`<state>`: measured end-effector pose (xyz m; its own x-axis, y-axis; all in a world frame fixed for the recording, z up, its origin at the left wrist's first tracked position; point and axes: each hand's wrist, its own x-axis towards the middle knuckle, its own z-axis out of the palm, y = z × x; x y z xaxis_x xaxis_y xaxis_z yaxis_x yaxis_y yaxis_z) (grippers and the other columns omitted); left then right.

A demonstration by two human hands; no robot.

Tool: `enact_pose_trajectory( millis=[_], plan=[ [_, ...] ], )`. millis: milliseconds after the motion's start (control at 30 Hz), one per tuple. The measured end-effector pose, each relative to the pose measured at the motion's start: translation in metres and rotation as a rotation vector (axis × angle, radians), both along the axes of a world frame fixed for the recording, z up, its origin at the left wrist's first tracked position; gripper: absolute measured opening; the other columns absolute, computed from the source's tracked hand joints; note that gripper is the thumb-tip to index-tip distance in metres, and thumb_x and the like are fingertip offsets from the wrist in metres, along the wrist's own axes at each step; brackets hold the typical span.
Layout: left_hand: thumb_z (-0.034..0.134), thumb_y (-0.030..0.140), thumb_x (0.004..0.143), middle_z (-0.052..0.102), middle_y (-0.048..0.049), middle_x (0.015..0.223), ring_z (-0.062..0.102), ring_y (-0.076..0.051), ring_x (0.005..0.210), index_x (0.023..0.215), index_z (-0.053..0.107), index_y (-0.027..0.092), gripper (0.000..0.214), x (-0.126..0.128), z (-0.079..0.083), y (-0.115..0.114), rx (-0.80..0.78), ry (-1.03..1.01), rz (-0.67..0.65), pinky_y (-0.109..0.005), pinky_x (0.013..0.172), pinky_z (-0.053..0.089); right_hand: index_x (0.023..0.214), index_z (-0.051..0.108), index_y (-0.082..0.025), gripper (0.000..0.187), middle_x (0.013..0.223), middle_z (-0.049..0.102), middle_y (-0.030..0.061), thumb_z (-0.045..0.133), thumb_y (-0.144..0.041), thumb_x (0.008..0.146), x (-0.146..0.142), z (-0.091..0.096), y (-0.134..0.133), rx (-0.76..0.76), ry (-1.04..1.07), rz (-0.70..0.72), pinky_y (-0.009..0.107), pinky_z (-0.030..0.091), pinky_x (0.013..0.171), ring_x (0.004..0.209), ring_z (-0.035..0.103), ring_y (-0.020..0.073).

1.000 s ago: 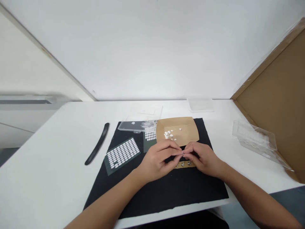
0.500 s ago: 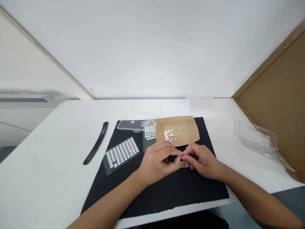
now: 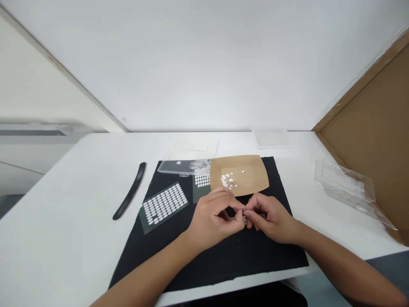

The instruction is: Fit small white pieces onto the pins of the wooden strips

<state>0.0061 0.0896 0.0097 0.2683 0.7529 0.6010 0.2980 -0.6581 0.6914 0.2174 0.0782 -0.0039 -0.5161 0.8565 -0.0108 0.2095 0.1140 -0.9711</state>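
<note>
My left hand (image 3: 218,212) and my right hand (image 3: 271,217) meet fingertip to fingertip above the black mat (image 3: 249,260). Both are closed in a pinch around something tiny and shiny, too small to name. Just under the fingertips a small metallic piece (image 3: 245,220) shows, mostly covered by the fingers. Behind the hands stands a brown paper tray (image 3: 251,181), with several small white pieces (image 3: 227,181) in its left part. To the left lies a dark green sheet (image 3: 147,228) bearing rows of white oval stickers (image 3: 166,204).
A second sheet of white ovals (image 3: 202,181) lies partly under a clear plastic case (image 3: 169,167). A black curved nail file (image 3: 130,192) rests on the white table at left. Clear boxes stand at right (image 3: 345,183) and at the back (image 3: 271,138). A cardboard panel (image 3: 370,128) borders the right side.
Both hands stay pinched together in nearly the same place. The metallic piece below the fingertips is more covered now. The whole view has shifted very slightly.
</note>
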Motion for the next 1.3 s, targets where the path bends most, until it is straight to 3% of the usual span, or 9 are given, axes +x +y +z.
enact_pose_trajectory(
  millis=[333,733,867,1000,1167,1300],
  plan=[
    [0.076,0.013,0.075,0.073,-0.0127,0.086,0.073,-0.022,0.084,0.082,0.083,0.016,0.01,-0.007,-0.009,0.006,-0.391,-0.134,-0.157,-0.011,0.038,0.046,0.094,0.061,-0.021,0.026,0.076,0.073,-0.0011,0.067,-0.044,0.103,0.004,0.002,0.0,-0.115,0.075,0.008,0.02,0.045,0.053,0.056,0.059,0.009],
    [0.078,0.02,0.08,0.074,-0.0158,0.095,0.074,-0.026,0.099,0.088,0.084,0.015,0.01,-0.011,-0.009,0.009,-0.479,-0.127,-0.222,-0.009,0.041,0.045,0.096,0.062,-0.022,0.025,0.077,0.073,-0.001,0.067,-0.045,0.103,0.006,0.0,0.003,-0.1,0.059,0.005,0.022,0.046,0.053,0.058,0.061,0.0106],
    [0.077,0.024,0.085,0.073,-0.0144,0.102,0.073,-0.02,0.085,0.091,0.082,0.015,0.012,-0.013,-0.003,0.009,-0.53,-0.063,-0.273,-0.011,0.043,0.048,0.095,0.063,-0.022,0.02,0.077,0.074,-0.0007,0.065,-0.039,0.104,0.008,0.006,0.005,0.048,-0.033,0.021,0.023,0.048,0.058,0.062,0.065,0.012],
    [0.073,0.017,0.084,0.073,-0.0116,0.1,0.072,-0.016,0.079,0.091,0.08,0.016,0.009,-0.012,0.0,0.009,-0.463,-0.025,-0.281,-0.01,0.044,0.048,0.096,0.065,-0.022,0.016,0.079,0.075,-0.0001,0.064,-0.035,0.104,0.01,0.007,0.007,0.226,-0.12,0.031,0.024,0.05,0.064,0.069,0.07,0.0136],
    [0.072,0.012,0.082,0.074,-0.0105,0.092,0.071,-0.017,0.08,0.092,0.08,0.016,0.013,-0.011,-0.001,0.009,-0.356,-0.04,-0.252,-0.01,0.04,0.043,0.097,0.065,-0.021,0.017,0.078,0.072,0.001,0.059,-0.033,0.107,0.011,-0.002,0.01,0.643,-0.299,-0.025,0.027,0.045,0.066,0.068,0.066,0.0151],
    [0.073,0.012,0.081,0.074,-0.0095,0.092,0.07,-0.015,0.076,0.094,0.081,0.017,0.016,-0.01,-0.003,0.01,-0.413,-0.066,-0.272,-0.009,0.039,0.043,0.095,0.062,-0.021,0.017,0.078,0.071,0.0007,0.056,-0.029,0.108,0.01,-0.001,0.012,0.862,-0.361,-0.039,0.027,0.042,0.065,0.067,0.062,0.014]
  ],
)
